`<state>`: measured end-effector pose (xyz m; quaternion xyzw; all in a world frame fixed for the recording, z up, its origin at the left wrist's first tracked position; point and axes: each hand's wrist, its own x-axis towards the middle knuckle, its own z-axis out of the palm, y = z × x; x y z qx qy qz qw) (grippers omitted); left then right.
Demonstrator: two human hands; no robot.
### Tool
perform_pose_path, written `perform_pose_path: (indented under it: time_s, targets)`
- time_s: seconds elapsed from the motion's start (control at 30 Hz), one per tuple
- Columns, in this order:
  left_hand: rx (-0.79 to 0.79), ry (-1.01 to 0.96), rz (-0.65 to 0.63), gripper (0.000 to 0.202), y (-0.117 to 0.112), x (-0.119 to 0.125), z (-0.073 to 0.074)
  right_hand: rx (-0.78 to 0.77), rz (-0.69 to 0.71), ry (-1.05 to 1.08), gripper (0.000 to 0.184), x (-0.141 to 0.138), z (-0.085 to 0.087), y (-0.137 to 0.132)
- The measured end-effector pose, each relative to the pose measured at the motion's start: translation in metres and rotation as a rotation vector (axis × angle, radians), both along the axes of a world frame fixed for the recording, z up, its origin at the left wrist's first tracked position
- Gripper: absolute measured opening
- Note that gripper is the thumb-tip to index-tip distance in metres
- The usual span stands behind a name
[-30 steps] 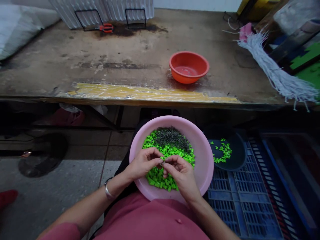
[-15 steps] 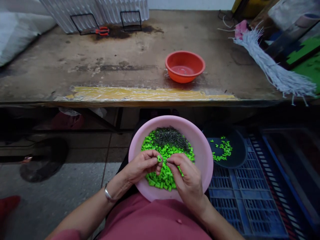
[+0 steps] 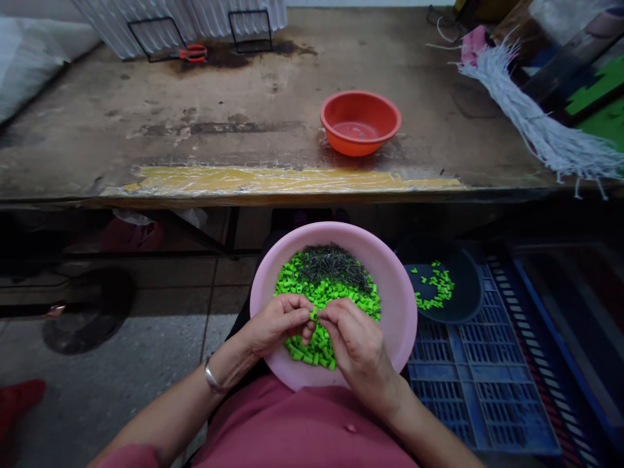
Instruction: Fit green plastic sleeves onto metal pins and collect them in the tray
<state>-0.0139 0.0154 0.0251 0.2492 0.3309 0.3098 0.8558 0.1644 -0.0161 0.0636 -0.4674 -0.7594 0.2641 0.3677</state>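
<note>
My left hand (image 3: 286, 320) pinches a short green plastic tube (image 3: 313, 314) between thumb and forefinger, its open end showing. Close against that tube, my right hand (image 3: 358, 335) has thumb and forefinger pressed together; what sits between them is too small to make out. Both hands are over a pink basin (image 3: 397, 318) on my lap. Many loose green tubes (image 3: 312, 354) fill its bottom. On their far side lies a heap of thin, dark, screw-like pieces (image 3: 334, 268).
A dark basin (image 3: 470, 292) with some green pieces stands at right on a blue plastic crate (image 3: 480, 390). On the wooden table (image 3: 234, 146) ahead are an orange bowl (image 3: 361, 140), red-handled pliers (image 3: 194, 53) and a bundle of white cords (image 3: 541, 120).
My right fingertips have moved left and now meet the green tube in my left hand. The left hand has stayed in nearly the same place. The view has shifted slightly.
</note>
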Motion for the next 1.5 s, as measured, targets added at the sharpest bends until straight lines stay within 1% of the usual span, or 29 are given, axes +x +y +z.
perform_pose_path:
  time_s: [0.13,0.27,0.4,0.47,0.53,0.6,0.7,0.9,1.0,1.1,1.27,1.4,1.5]
  targets:
    - [0.0,0.008,0.02,0.037,-0.002,0.004,-0.001,0.001,-0.003,0.005,0.017,-0.004,-0.002,-0.002]
    - [-0.005,0.014,0.084,0.038,-0.007,0.012,-0.002,-0.004,-0.038,0.044,0.017,-0.007,-0.009,-0.002]
    - [-0.005,0.041,0.143,0.038,-0.008,0.016,-0.003,-0.066,-0.043,0.113,0.018,-0.005,-0.012,0.002]
    - [-0.033,0.039,0.14,0.037,-0.006,0.014,-0.002,-0.114,-0.033,0.135,0.02,-0.002,-0.011,0.002]
    - [-0.065,0.028,0.108,0.034,-0.003,0.011,0.001,-0.123,-0.011,0.111,0.024,0.001,-0.01,0.002]
    - [-0.096,0.017,0.066,0.032,-0.001,0.008,0.004,-0.08,0.018,0.052,0.026,0.005,-0.011,0.001]
    - [-0.147,-0.004,0.029,0.031,0.0,0.005,0.006,0.03,0.063,-0.043,0.025,0.011,-0.014,0.002]
    - [-0.164,-0.024,-0.048,0.036,-0.003,0.002,0.001,0.179,0.15,-0.209,0.022,0.02,-0.013,0.01]
    - [-0.159,-0.032,-0.065,0.038,-0.003,0.002,0.0,0.283,0.175,-0.267,0.02,0.02,-0.013,0.012]
    - [-0.131,-0.024,-0.022,0.039,-0.005,0.006,0.0,0.3,0.149,-0.287,0.017,0.016,-0.016,0.011]
    - [-0.051,0.073,0.068,0.04,-0.01,0.015,0.001,0.208,0.069,-0.258,0.012,0.011,-0.02,0.006]
    - [0.108,0.211,0.16,0.033,-0.011,0.02,0.005,0.155,0.022,-0.233,0.013,0.01,-0.017,0.004]
    - [0.256,0.293,0.153,0.023,-0.01,0.02,0.009,0.072,0.011,-0.164,0.016,0.011,-0.013,0.004]
